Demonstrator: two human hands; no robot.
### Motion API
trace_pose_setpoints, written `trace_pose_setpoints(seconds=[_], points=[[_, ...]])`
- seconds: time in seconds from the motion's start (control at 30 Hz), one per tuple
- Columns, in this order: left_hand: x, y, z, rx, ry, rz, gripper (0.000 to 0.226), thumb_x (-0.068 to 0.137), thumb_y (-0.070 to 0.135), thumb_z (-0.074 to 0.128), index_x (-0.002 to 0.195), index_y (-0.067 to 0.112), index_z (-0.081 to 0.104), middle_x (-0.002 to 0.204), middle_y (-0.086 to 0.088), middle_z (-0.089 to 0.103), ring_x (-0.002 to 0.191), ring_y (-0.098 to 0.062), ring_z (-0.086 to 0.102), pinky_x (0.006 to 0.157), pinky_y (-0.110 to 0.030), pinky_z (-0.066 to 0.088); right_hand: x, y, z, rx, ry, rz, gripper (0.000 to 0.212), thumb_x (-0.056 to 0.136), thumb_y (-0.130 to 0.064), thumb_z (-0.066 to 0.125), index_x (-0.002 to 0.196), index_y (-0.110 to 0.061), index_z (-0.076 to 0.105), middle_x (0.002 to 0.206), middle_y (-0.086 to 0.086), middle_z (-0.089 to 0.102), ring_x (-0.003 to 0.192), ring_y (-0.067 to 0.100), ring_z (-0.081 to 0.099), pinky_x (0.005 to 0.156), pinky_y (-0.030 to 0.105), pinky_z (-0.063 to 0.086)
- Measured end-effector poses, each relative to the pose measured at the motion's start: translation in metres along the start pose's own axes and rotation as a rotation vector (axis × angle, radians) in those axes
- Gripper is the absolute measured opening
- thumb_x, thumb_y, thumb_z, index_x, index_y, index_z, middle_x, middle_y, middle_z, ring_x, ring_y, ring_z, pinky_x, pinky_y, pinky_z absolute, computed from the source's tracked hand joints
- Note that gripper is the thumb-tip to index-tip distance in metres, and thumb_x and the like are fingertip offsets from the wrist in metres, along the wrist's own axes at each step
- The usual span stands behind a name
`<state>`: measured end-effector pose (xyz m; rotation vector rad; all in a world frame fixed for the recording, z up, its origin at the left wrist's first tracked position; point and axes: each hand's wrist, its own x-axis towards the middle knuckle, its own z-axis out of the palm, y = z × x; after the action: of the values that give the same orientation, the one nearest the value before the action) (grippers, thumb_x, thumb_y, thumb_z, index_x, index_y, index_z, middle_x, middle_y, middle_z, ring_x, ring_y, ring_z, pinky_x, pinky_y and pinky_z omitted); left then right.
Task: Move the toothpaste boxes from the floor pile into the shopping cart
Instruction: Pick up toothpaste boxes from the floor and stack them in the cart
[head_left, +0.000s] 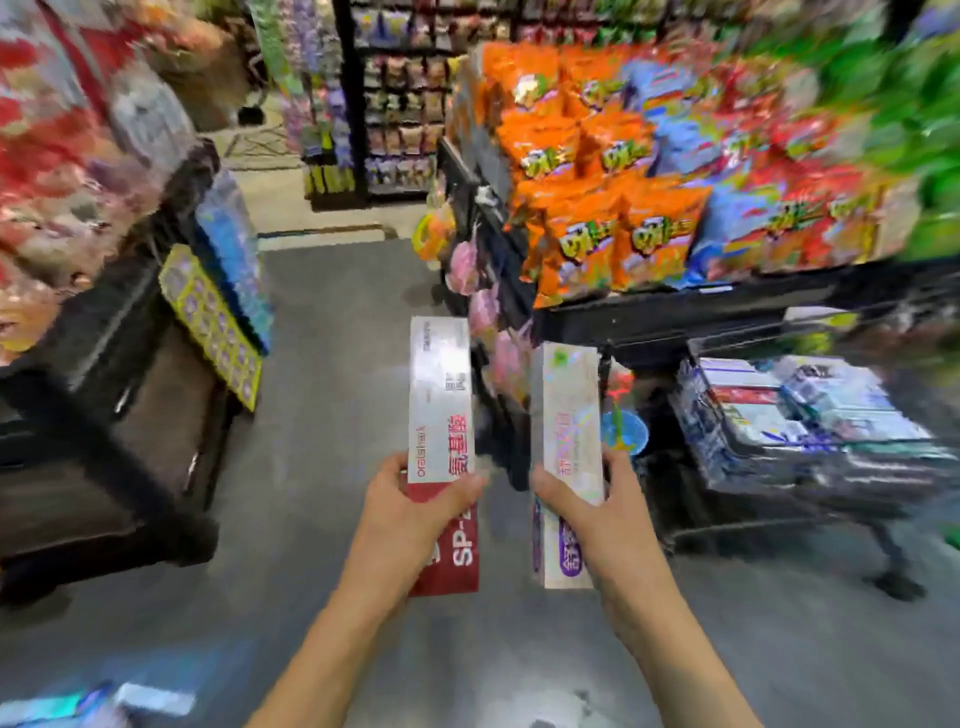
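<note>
**Two boxes held over the aisle floor**

At 6 o'clock, low in the head view, both forearms reach forward over the grey floor (322, 395). Left hand (410, 512) grips a red box (441, 415) near its lower third, thumb across the face and fingers curled behind. Right hand (587, 506) clamps a purple box (566, 415) the same way, thumb on the face.

Both boxes stand lengthwise, pointing toward 12 o'clock, side by side and apart. The left one is white above with a dark red lower end and red lettering. The right one is pale and shiny, with a purple mark near its bottom.

At 7 o'clock, blurred boxes (104, 701) lie on the floor. At 3 o'clock the cart (779, 499) already holds stacked boxes. Beyond it, at 1 o'clock, orange snack bags (613, 171) fill a shelf.
</note>
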<state>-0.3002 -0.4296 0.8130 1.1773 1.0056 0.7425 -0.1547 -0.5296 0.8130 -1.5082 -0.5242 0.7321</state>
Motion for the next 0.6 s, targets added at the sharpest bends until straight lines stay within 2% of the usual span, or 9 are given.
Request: trace_pose_setpoints(seconds=[0.07,0.17,0.33,0.47,0.53,0.6], points=[[0.012,-0.002,0.067,0.042,-0.109,-0.016,0.053,0.067,0.024,0.09,0.111,0.012,0.062,0.092,-0.005,0.078,0.078,-0.02,0.075,0.071,-0.034,0.06,0.013,-0.005,-0.06,0.011,0.085,0.006,0.05,0.079,-0.018,0.083,0.119,-0.026,0.053,0.109,-0.011,0.07,0.092,0.001,0.07,0.074,0.018,0.053],[0.022,-0.006,0.16,0.083,-0.252,-0.041,0.069,0.054,0.037,0.097,0.111,0.018,0.062,0.095,-0.005,0.077,0.085,-0.027,0.075,0.08,-0.045,0.06,0.027,-0.012,-0.143,0.019,0.228,0.012,0.052,0.079,-0.019,0.083,0.12,-0.027,0.051,0.111,-0.011,0.068,0.091,-0.002,0.069,0.075,0.018,0.054],[0.036,-0.02,0.292,0.143,-0.475,-0.079,0.07,0.052,0.035,0.095,0.11,0.02,0.06,0.089,-0.001,0.077,0.077,-0.02,0.074,0.07,-0.037,0.059,0.046,-0.01,-0.259,0.034,0.486,0.028,0.05,0.078,-0.017,0.084,0.113,-0.03,0.051,0.114,-0.006,0.066,0.094,0.002,0.068,0.075,0.019,0.055],[0.055,-0.034,0.375,0.176,-0.621,-0.074,0.058,0.062,0.017,0.094,0.108,0.018,0.059,0.086,0.002,0.076,0.066,-0.01,0.071,0.056,-0.02,0.054,0.06,-0.005,-0.326,0.062,0.639,0.066,0.05,0.08,-0.02,0.083,0.116,-0.03,0.051,0.114,-0.007,0.066,0.097,0.006,0.068,0.079,0.021,0.054],[0.07,-0.042,0.411,0.196,-0.667,-0.083,0.069,0.052,0.023,0.098,0.109,0.019,0.059,0.094,-0.001,0.076,0.075,-0.011,0.072,0.062,-0.021,0.055,0.074,-0.003,-0.355,0.074,0.685,0.092,0.057,0.075,-0.025,0.088,0.118,-0.028,0.051,0.115,-0.003,0.067,0.099,0.011,0.069,0.082,0.025,0.055],[0.089,-0.05,0.444,0.222,-0.72,-0.1,0.073,0.049,0.034,0.093,0.113,0.02,0.061,0.101,-0.001,0.076,0.086,-0.015,0.073,0.072,-0.025,0.055,0.092,-0.001,-0.382,0.069,0.715,0.125,0.065,0.063,-0.036,0.084,0.119,-0.027,0.051,0.114,-0.003,0.069,0.099,0.012,0.07,0.084,0.028,0.055]])
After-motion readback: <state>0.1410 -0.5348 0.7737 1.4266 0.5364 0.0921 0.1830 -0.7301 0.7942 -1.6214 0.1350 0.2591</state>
